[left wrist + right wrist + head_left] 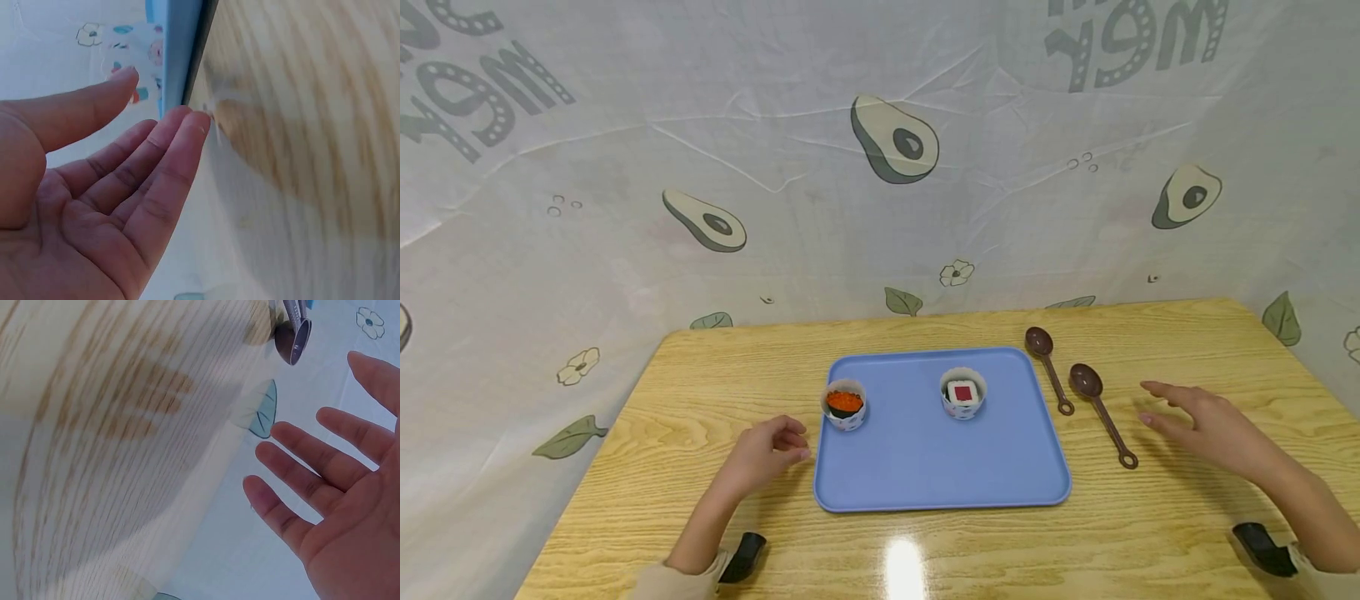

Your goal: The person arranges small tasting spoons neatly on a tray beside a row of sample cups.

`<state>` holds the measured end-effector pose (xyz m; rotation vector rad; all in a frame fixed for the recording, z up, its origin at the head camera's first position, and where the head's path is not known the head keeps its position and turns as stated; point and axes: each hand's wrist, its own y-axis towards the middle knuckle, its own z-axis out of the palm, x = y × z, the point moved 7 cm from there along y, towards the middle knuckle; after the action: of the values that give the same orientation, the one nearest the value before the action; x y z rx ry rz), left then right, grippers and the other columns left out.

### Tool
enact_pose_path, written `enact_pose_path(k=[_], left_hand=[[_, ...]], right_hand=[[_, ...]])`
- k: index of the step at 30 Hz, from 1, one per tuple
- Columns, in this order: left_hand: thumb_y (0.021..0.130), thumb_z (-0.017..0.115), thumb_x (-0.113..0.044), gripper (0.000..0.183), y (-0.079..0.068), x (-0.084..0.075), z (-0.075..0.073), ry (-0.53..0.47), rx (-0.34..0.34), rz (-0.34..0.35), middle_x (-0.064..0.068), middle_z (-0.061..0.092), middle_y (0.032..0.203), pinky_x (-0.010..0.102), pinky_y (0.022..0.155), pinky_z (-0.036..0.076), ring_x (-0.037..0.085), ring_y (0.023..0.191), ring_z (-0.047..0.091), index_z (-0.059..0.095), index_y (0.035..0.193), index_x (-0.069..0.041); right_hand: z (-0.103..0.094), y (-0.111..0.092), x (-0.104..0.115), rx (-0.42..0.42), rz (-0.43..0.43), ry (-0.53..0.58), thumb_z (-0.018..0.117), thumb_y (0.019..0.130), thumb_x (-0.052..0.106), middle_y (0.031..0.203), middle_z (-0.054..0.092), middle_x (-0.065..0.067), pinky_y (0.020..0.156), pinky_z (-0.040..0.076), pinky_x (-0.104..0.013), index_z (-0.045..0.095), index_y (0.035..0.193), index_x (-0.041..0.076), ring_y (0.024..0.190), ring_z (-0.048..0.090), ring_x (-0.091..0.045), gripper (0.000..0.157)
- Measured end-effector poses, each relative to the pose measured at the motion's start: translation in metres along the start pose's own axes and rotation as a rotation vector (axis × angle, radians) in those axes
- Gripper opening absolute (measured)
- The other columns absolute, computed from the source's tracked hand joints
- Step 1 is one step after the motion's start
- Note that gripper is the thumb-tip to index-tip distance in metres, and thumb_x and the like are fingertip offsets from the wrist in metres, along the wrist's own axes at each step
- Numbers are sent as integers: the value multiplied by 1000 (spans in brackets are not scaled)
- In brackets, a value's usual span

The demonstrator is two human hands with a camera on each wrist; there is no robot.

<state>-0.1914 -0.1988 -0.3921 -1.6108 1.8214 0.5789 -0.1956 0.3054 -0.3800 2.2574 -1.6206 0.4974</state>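
Observation:
A blue tray (910,467) lies on the wooden table. Near its left edge stands a paper cup (847,422) with a roe-topped sushi piece (844,403) inside. Right of the tray's middle, another paper cup (962,410) holds a white sushi piece (962,392) with a red centre. My left hand (769,457) hovers just left of the tray, fingers loosely bent around nothing. Over the table at the right is my right hand (1210,429), its fingers spread and holding nothing. Closest to it lies a brown spoon (1102,410); a second brown spoon (1049,367) lies beside the tray's right edge.
Behind the table (700,375) hangs a pale cloth (820,275) printed with avocados, leaves and flowers. A black band (745,557) sits by the left wrist, and another black band (1264,548) by the right wrist.

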Motion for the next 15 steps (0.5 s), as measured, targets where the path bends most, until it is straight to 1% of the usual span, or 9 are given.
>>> enact_pose_path(k=[5, 7, 11, 13, 15], left_hand=[[80, 67, -2, 16, 3, 4, 8, -54, 26, -49, 2, 60, 76, 26, 59, 48, 13, 69, 57, 62, 95, 2], [80, 67, -1, 14, 4, 4, 10, -78, 37, -52, 3, 60, 75, 26, 59, 48, 13, 68, 56, 62, 93, 3], [81, 64, 3, 13, 3, 3, 16, -160, 74, -50, 6, 59, 73, 28, 58, 52, 17, 66, 59, 60, 93, 7], [81, 63, 4, 13, 3, 3, 19, -200, 92, -52, 7, 59, 73, 30, 58, 54, 19, 65, 61, 59, 93, 10], [82, 62, 5, 13, 3, 4, 21, -228, 101, -61, 8, 59, 72, 30, 58, 54, 20, 64, 61, 58, 93, 11]], right_hand=[[2, 1, 1, -7, -17, -5, 59, 90, 24, 115, 51, -33, 64, 49, -53, 47, 125, -10, 98, 51, -48, 50], [2, 1, 2, -7, -19, -5, 59, 90, 23, 114, 52, -33, 64, 49, -53, 47, 124, -10, 97, 51, -48, 49], [2, 2, 4, -14, -30, 1, 59, 90, 22, 112, 54, -31, 64, 49, -51, 49, 123, -10, 96, 52, -45, 47], [1, 2, 6, -22, -44, 1, 59, 90, 21, 110, 55, -30, 63, 49, -48, 50, 122, -10, 93, 54, -42, 45], [1, 2, 8, -38, -64, -13, 61, 89, 19, 106, 59, -24, 62, 50, -43, 52, 120, -9, 89, 56, -35, 43]])
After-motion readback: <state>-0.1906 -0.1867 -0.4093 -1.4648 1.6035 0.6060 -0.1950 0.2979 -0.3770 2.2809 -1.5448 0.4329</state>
